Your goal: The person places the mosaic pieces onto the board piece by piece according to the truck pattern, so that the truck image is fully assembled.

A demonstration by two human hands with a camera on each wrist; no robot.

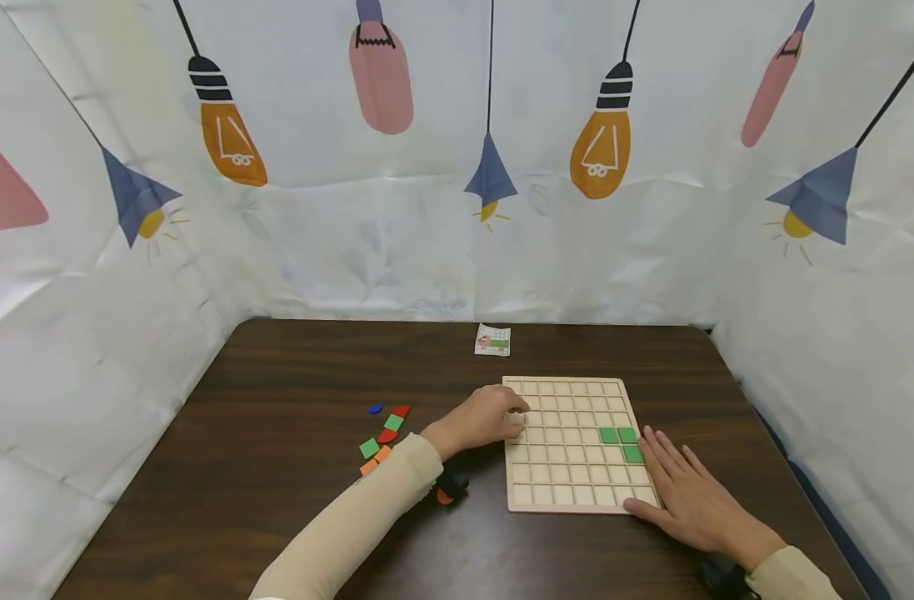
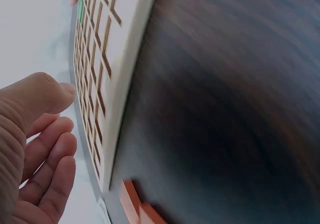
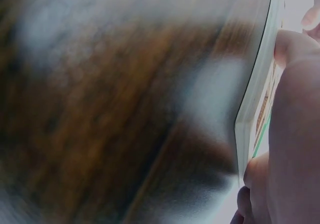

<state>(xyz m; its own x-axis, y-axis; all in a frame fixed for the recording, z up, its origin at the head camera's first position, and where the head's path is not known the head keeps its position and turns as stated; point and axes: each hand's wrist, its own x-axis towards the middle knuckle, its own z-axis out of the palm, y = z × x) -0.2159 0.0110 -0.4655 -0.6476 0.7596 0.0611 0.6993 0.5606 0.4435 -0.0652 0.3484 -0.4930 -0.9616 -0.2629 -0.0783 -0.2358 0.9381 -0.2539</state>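
A pale wooden grid board (image 1: 569, 496) lies on the table, with three green square tiles (image 1: 632, 454) in cells near its right edge. My left hand (image 1: 486, 415) hovers at the board's left edge, fingers loosely bent. A gap shows between thumb and forefinger in the head view, with nothing visible in it. In the left wrist view the thumb (image 2: 50, 96) partly hides the forefinger. Fairly straight, the fingers of my right hand (image 1: 685, 492) rest along the board's right edge, with the thumb at its lower right corner.
Left of the board lie several loose flat pieces: a blue one (image 1: 376, 408), red ones (image 1: 387, 436), green squares (image 1: 369, 448) and orange ones (image 1: 369, 468). Another orange piece (image 1: 445, 497) is partly under the left wrist. A small printed card (image 1: 492, 340) lies behind the board.
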